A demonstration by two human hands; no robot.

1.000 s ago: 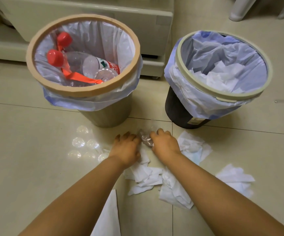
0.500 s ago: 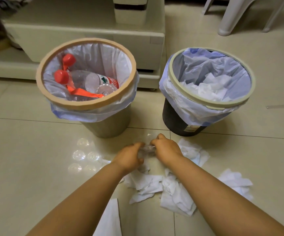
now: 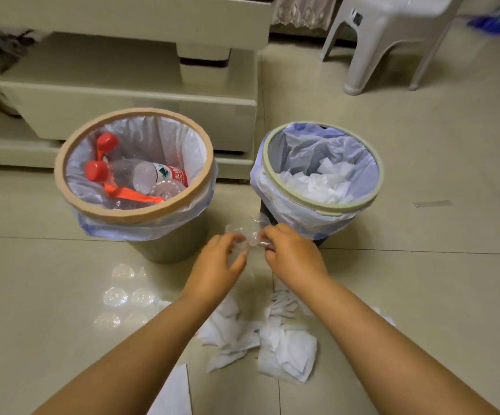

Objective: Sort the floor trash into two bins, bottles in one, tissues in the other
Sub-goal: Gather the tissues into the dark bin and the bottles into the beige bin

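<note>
Both hands now off the floor, up from the tissue pile, a crumpled clear plastic bottle (image 3: 247, 236) pinched between them. Left hand (image 3: 218, 260) has fingers curled on the bottle's left end, right hand (image 3: 292, 253) closed on its right end; bottle looks squashed flat, hard to tell through the glare. Tan-rimmed round bin with red-capped bottles (image 3: 135, 215) sits ahead-left of the hands, pale-green-rimmed bin with white tissues (image 3: 322, 205) ahead-right, close behind the right hand. Crumpled white tissues (image 3: 284, 351) lie on the floor below the wrists. Pickup done; bottle likely goes left next, tissues remain.
</note>
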